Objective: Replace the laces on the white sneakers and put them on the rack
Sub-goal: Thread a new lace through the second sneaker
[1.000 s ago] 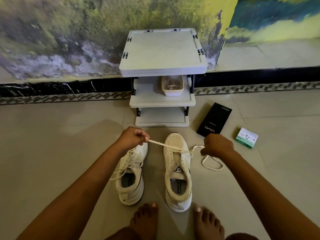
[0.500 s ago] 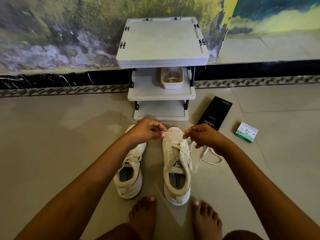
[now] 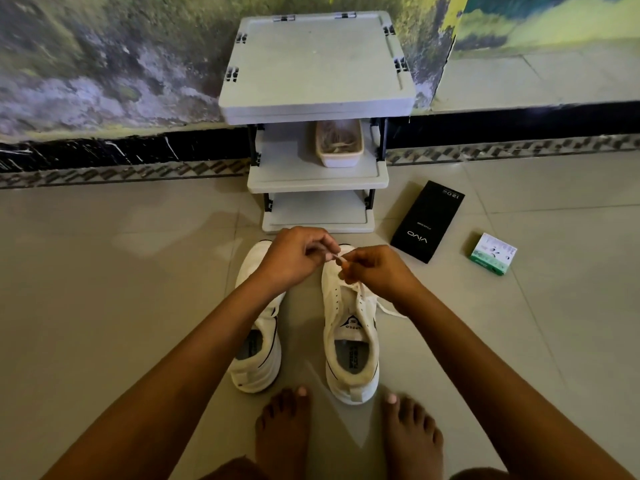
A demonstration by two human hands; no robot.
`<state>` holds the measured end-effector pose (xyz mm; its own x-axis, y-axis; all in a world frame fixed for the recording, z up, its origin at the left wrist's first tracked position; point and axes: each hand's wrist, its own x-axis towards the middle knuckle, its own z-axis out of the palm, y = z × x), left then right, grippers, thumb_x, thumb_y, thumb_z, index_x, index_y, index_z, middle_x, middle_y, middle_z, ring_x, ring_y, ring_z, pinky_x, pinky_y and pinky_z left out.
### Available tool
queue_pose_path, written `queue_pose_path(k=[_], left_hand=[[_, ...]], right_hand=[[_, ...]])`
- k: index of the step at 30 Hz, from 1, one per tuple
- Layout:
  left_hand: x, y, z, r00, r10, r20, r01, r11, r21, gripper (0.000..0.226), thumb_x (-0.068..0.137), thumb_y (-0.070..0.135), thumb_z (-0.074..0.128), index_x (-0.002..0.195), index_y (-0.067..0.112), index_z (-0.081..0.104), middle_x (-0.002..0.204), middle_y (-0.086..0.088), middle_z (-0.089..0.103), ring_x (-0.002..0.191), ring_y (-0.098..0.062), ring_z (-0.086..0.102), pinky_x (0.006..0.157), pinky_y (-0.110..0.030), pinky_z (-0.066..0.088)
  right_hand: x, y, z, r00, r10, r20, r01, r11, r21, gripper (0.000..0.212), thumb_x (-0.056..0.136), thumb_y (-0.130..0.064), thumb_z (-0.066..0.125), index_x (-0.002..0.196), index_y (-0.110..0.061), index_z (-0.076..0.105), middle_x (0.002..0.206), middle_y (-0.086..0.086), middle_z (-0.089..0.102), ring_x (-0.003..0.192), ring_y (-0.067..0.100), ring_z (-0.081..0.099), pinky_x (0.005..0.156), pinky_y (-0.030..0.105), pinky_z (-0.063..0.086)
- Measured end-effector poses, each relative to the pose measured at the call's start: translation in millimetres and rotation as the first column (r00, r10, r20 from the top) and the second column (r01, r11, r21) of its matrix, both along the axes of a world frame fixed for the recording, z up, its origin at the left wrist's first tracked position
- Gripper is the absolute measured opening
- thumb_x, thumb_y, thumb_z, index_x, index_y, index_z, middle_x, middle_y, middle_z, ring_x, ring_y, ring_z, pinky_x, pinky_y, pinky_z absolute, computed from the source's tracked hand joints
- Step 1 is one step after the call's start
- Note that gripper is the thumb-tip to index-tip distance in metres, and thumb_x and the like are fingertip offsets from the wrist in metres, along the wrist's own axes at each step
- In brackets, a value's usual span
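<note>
I see the rack at top middle, the right shoe pointing at it. My left hand and right hand both pinch the lace over its toe — fingers curled, nearly touching.

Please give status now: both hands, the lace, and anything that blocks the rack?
Left hand and right hand both pinch the lace over the right sneaker. Left sneaker beside it. Rack ahead, basket on middle shelf.
</note>
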<state>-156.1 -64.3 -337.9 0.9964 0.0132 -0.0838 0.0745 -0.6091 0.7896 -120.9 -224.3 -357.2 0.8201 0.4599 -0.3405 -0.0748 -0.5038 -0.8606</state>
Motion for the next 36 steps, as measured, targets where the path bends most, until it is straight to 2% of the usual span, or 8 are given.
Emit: queue_pose_path(k=[4, 7, 10, 13, 18, 20, 25, 36], left_hand=[[-7.0, -0.3, -14.4, 0.989, 0.147, -0.021, -0.148, 0.982, -0.114, 0.019, 0.081, 0.003, 0.067, 0.095, 0.016, 0.065, 0.09, 0.003, 0.067, 0.09, -0.012, 0.065, 0.079, -0.018, 0.05], [-14.6, -8.3, -40.9, 0.955, 0.161, -0.248, -0.182, 0.981, -0.064, 0.036, 0.081, 0.015, 0.071, 0.115, 0.015, 0.06, 0.113, -0.001, 0.062, 0.106, -0.018, 0.058, 0.083, -0.023, 0.044], [-21.5, -22.9, -66.3, 0.898, 0.08, -0.432, -0.154, 0.978, -0.139, 0.063, 0.078, 0.028, 0.074, 0.134, 0.019, 0.047, 0.135, -0.002, 0.048, 0.121, -0.021, 0.049, 0.093, -0.029, 0.042], [-19.5, -28.0, -82.4, 0.893, 0.099, -0.439, -0.157, 0.983, -0.098, 0.075, 0.075, 0.027, 0.077, 0.139, 0.019, 0.04, 0.14, -0.004, 0.041, 0.124, -0.023, 0.046, 0.095, -0.028, 0.041], [-12.0, -24.4, -86.2, 0.903, 0.145, -0.404, -0.148, 0.989, 0.022, 0.044, 0.084, 0.017, 0.064, 0.126, 0.008, 0.056, 0.124, -0.01, 0.059, 0.112, -0.023, 0.055, 0.09, -0.029, 0.043], [-12.3, -19.5, -84.2, 0.893, 0.174, -0.415, -0.224, 0.972, -0.075, 0.033, 0.086, 0.008, 0.057, 0.12, 0.007, 0.062, 0.119, -0.01, 0.063, 0.108, -0.022, 0.058, 0.089, -0.028, 0.044], [-14.6, -14.9, -80.7, 0.81, 0.202, -0.55, -0.425, 0.849, -0.314, 0.046, 0.081, -0.01, 0.049, 0.121, 0.008, 0.062, 0.119, -0.012, 0.063, 0.101, -0.02, 0.057, 0.072, -0.021, 0.048], [-20.0, -10.5, -95.8, 0.802, 0.182, -0.569, -0.477, 0.769, -0.426, 0.022, 0.094, 0.011, 0.052, 0.112, 0.013, 0.065, 0.114, -0.011, 0.065, 0.1, -0.02, 0.062, 0.071, -0.019, 0.052]], right_hand=[[3.8, -1.3, -13.3, 0.994, -0.109, -0.005, 0.109, 0.991, 0.076, 0.016, 0.092, -0.012, 0.059, 0.103, -0.009, 0.07, 0.082, 0.002, 0.068, 0.067, 0.008, 0.062, 0.067, 0.017, 0.054], [0.3, -1.5, -31.7, 0.987, -0.162, 0.006, 0.162, 0.986, 0.034, 0.013, 0.088, -0.016, 0.065, 0.095, -0.009, 0.073, 0.074, -0.006, 0.065, 0.059, -0.001, 0.056, 0.053, 0.007, 0.044], [-6.3, -2.1, -54.6, 0.977, -0.213, -0.003, 0.213, 0.977, -0.011, 0.013, 0.087, -0.014, 0.065, 0.095, -0.008, 0.074, 0.087, 0.0, 0.069, 0.075, 0.006, 0.061, 0.073, 0.019, 0.047], [-12.8, -0.6, -73.0, 0.969, -0.248, -0.01, 0.247, 0.967, -0.058, 0.013, 0.087, -0.011, 0.063, 0.095, -0.009, 0.074, 0.093, 0.005, 0.07, 0.079, 0.012, 0.06, 0.078, 0.026, 0.048], [-11.5, 3.0, -90.6, 0.949, -0.311, 0.049, 0.315, 0.941, -0.127, 0.01, 0.084, -0.012, 0.065, 0.085, -0.008, 0.075, 0.085, 0.009, 0.071, 0.068, 0.01, 0.055, 0.07, 0.024, 0.046], [-11.1, 5.3, -93.8, 0.957, -0.273, 0.096, 0.286, 0.941, -0.179, 0.012, 0.084, -0.015, 0.065, 0.081, -0.008, 0.074, 0.081, 0.009, 0.071, 0.065, 0.013, 0.055, 0.065, 0.024, 0.042], [-14.0, 11.3, -95.1, 0.965, -0.209, 0.158, 0.241, 0.944, -0.224, 0.015, 0.087, -0.022, 0.063, 0.082, -0.013, 0.073, 0.077, 0.006, 0.069, 0.068, 0.02, 0.06, 0.062, 0.024, 0.042], [-15.0, 22.7, -87.7, 0.977, -0.095, 0.19, 0.146, 0.95, -0.276, 0.019, 0.089, -0.019, 0.056, 0.089, -0.017, 0.075, 0.092, 0.006, 0.071, 0.086, 0.023, 0.063, 0.066, 0.025, 0.043]])
